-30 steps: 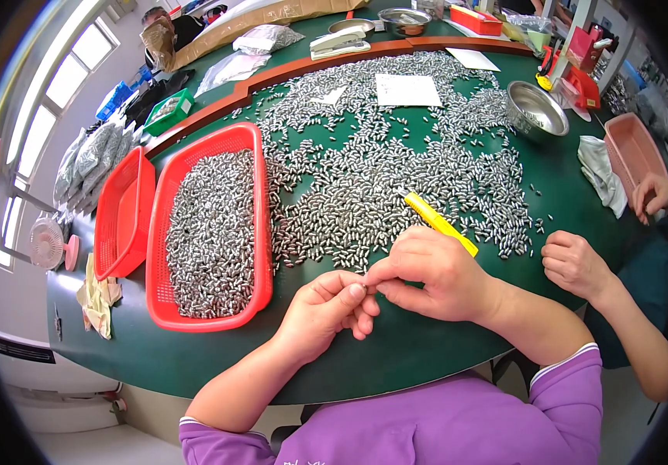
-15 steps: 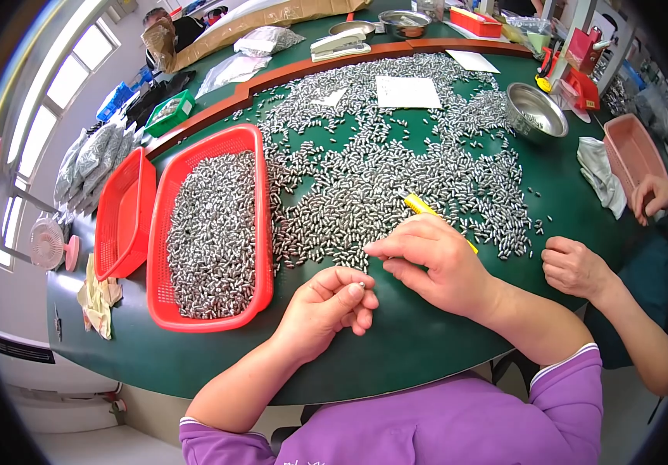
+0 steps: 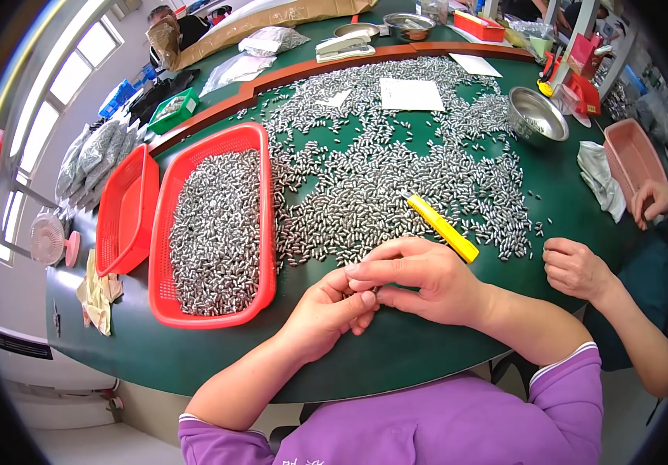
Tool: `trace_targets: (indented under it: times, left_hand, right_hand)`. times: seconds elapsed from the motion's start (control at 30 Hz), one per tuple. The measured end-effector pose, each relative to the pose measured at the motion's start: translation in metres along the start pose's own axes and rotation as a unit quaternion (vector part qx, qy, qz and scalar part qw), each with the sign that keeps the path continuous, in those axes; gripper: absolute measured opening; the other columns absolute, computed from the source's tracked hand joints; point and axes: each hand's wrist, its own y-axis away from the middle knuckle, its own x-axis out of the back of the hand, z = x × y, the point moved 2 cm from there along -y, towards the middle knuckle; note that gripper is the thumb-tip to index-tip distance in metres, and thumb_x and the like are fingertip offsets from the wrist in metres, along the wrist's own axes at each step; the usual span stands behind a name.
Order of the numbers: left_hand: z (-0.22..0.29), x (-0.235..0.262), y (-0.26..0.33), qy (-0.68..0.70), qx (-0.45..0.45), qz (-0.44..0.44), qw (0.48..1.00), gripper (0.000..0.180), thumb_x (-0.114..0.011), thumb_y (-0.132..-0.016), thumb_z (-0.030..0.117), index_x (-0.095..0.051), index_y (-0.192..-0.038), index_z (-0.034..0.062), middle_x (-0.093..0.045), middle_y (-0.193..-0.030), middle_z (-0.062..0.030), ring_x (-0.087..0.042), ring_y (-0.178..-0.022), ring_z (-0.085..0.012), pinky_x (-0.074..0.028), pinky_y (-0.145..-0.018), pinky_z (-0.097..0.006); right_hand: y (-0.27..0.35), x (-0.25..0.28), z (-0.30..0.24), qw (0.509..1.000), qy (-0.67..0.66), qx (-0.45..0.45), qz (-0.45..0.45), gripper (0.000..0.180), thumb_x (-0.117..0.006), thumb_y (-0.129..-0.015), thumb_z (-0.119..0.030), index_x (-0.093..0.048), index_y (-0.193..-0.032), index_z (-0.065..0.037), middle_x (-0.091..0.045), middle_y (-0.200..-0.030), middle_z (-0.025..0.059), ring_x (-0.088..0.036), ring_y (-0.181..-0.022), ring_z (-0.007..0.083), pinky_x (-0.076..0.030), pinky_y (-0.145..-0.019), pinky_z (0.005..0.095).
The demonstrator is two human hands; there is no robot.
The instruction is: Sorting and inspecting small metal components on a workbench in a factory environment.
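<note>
My left hand and my right hand meet fingertip to fingertip above the near part of the table. Both are closed in a pinch. A small silvery metal piece showed at my left thumb a moment ago; the fingers now cover most of it, and what my right fingers pinch is hidden. Just beyond them spreads a layer of small silvery, bullet-shaped metal pieces. A yellow utility knife lies on these pieces, beyond my right hand. Left of my hands stands a red plastic basket filled with similar pieces.
An empty red basket sits farther left, near a pink fan. A steel bowl, a white cloth and a pink basket are at the right. Another person's hands rest there. A wooden rail borders the pile.
My right hand has come down and toward me, so its fingertips now touch those of my left hand. More of the yellow utility knife shows.
</note>
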Motion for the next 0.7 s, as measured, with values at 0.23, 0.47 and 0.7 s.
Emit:
trace_targets:
  times: [0.23,0.47,0.7]
  left_hand:
    - [0.004,-0.003,0.002,0.017,-0.029,0.021,0.999,0.011,-0.061,-0.096,0.012,-0.057,-0.106,0.0089,-0.058,-0.085,-0.0001,-0.052,-0.067,-0.008,-0.041,-0.058,-0.022]
    - [0.004,-0.001,0.003,0.055,-0.029,0.007,0.998,0.009,-0.058,-0.098,0.015,-0.057,-0.106,0.0101,-0.061,-0.089,-0.0015,-0.053,-0.067,-0.0089,-0.042,-0.059,-0.023]
    - [0.004,0.001,0.003,0.065,-0.044,-0.008,0.997,0.009,-0.056,-0.099,0.015,-0.057,-0.106,0.0095,-0.06,-0.088,-0.0018,-0.053,-0.067,-0.009,-0.041,-0.059,-0.023]
  right_hand:
    - [-0.003,0.007,-0.008,0.995,0.081,0.041,0.036,0.037,-0.075,-0.076,0.0,-0.069,-0.112,-0.007,-0.063,-0.119,0.0089,-0.063,-0.107,0.0239,-0.053,-0.087,0.0347]
    - [0.002,0.01,0.0,0.99,0.118,0.066,0.036,0.031,-0.076,-0.075,-0.002,-0.069,-0.104,-0.012,-0.059,-0.117,0.0085,-0.061,-0.104,0.0248,-0.052,-0.085,0.0362]
    - [0.0,0.008,-0.001,0.989,0.129,0.064,0.034,0.026,-0.075,-0.076,-0.004,-0.07,-0.1,-0.012,-0.06,-0.115,0.0077,-0.061,-0.102,0.025,-0.052,-0.083,0.0358]
